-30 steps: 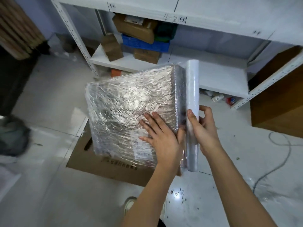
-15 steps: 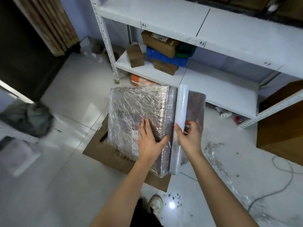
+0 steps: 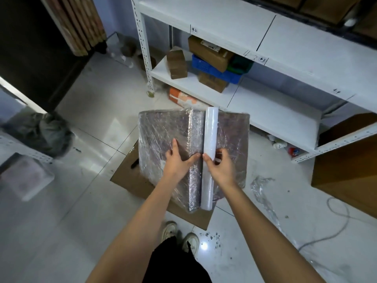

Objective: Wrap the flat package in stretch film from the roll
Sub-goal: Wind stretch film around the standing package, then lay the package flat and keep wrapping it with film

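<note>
- One flat cardboard sheet (image 3: 130, 180) lies on the floor under the package.
- The left hand (image 3: 177, 160) presses flat-fingered on one film-covered package (image 3: 163, 135), held upright at centre.
- The right hand (image 3: 221, 166) grips one film roll (image 3: 210, 139) against it.
- Four boxes (image 3: 177, 64) and one blue crate (image 3: 206, 66) sit on the far shelf (image 3: 265, 111).

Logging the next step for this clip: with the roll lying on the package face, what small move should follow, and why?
Probably draw the roll rightward across the package toward its right edge. The right hand grips the roll midway across the upper face, and the left hand lies flat beside it, pinning the film. Film appears to cover the whole face already, so this would add another layer.
</note>
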Demonstrator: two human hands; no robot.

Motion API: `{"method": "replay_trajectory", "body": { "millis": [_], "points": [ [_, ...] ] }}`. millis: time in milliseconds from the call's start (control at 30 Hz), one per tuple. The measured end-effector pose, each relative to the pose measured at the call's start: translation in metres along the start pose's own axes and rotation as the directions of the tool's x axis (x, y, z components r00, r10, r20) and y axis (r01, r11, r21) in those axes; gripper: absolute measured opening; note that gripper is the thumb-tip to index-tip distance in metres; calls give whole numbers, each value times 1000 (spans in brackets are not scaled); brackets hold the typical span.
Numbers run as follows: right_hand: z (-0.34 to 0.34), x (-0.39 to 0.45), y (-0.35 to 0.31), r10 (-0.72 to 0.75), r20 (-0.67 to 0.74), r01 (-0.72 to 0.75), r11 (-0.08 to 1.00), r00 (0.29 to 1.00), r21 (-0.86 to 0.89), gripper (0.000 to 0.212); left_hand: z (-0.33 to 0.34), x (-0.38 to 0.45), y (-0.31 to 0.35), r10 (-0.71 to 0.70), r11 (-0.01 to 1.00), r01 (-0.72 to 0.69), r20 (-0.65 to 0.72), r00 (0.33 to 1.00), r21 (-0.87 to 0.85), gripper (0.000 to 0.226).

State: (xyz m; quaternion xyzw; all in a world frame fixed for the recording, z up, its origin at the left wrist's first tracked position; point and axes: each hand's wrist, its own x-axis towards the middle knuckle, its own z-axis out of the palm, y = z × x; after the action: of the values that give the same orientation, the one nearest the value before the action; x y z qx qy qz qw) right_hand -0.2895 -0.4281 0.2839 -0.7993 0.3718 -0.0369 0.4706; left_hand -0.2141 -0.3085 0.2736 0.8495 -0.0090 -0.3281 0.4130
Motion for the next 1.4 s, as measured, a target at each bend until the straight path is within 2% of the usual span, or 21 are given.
{"method": "replay_trajectory", "body": {
  "millis": [200, 400, 567, 667, 733, 833, 933, 1033, 1133, 1267, 1400],
  "points": [
    [4, 7, -13, -16, 82, 35, 970, 997, -241, 43, -16, 7, -13, 21, 992, -28, -54, 998, -119, 106],
    [13, 11, -20, -32, 172, 78, 960, 985, -267, 40, -13, 23, -35, -21, 969, -4, -97, 995, -247, 122],
    [14, 14, -22, -80, 171, 118, 967, 982, -227, 39, -14, 12, -25, -29, 937, -16, -124, 992, -348, 108],
    [11, 20, -21, -112, 208, 158, 962, 972, -221, 41, -7, 8, -26, -41, 886, -29, -140, 989, -462, 100],
    [8, 26, -20, -121, 242, 183, 949, 963, -256, 43, 0, 8, -30, -48, 879, -36, -164, 985, -475, 92],
    [3, 37, -21, -140, 332, 280, 860, 933, -426, 48, 0, 9, -28, -53, 877, -40, -179, 982, -479, 86],
    [1, 44, -26, -167, 393, 373, 758, 904, -535, 55, -9, 12, -32, -129, 843, 37, -134, 983, -537, 98],
    [4, 49, -32, -243, 425, 465, 683, 872, -563, 58, -17, 10, -33, -172, 805, 99, -70, 983, -584, 103],
    [7, 52, -35, -308, 474, 543, 668, 825, -510, 52, -16, 8, -32, -214, 785, 102, -113, 970, -610, 93],
    [10, 52, -35, -236, 546, 528, 707, 804, -472, 57, -12, 0, -40, -286, 775, 103, -202, 937, -624, 83],
    [16, 42, -35, -132, 670, 576, 646, 730, -500, 48, -6, -16, -59, -292, 758, 91, -211, 933, -646, 67]
  ]
}}
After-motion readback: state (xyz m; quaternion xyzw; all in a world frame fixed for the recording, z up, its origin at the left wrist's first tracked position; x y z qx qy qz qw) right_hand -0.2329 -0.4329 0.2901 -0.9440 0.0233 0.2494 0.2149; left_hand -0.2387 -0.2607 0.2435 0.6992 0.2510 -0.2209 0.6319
